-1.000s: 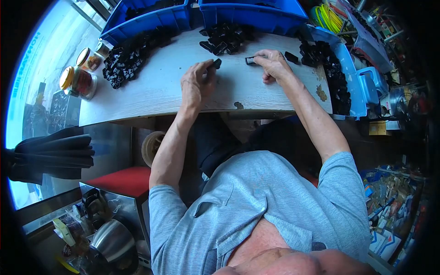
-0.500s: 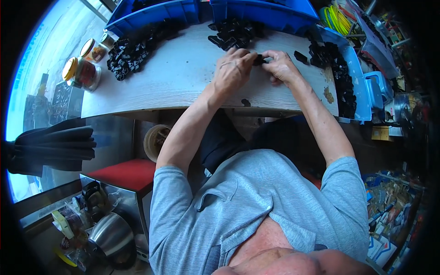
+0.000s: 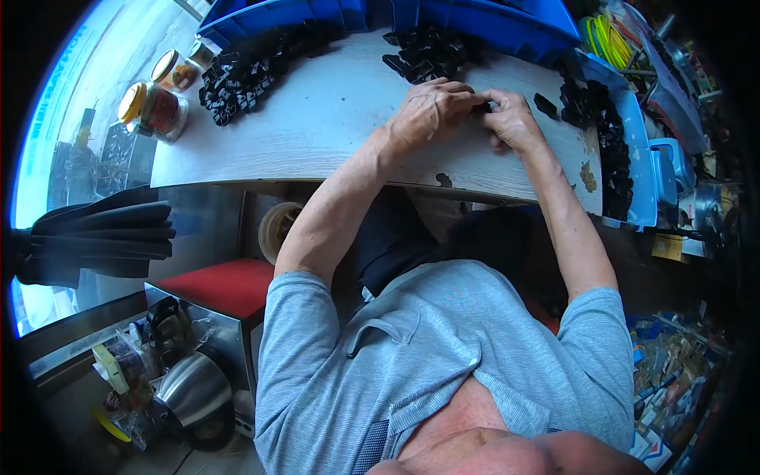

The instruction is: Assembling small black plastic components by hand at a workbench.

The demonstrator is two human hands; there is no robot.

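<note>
My left hand [image 3: 434, 112] and my right hand [image 3: 511, 121] meet above the white table [image 3: 317, 134]. Both have their fingers closed around one small black plastic part [image 3: 483, 108], mostly hidden by the fingertips. Just beyond my left hand lies a pile of similar black parts [image 3: 431, 55]. One loose black part [image 3: 545, 105] rests to the right of my right hand, beside another heap of black parts [image 3: 582, 103].
Two blue bins [image 3: 289, 17] line the far edge. A third pile of black parts [image 3: 237, 83] and lidded jars [image 3: 154, 111] stand at the left. On the right are a light blue tray [image 3: 643, 186] and a yellow cable coil [image 3: 608, 41]. A red-topped cabinet [image 3: 214, 285] is lower left.
The whole scene has shifted slightly right as the view turned. Both hands still grip the black part, which is now more covered by the fingers.
</note>
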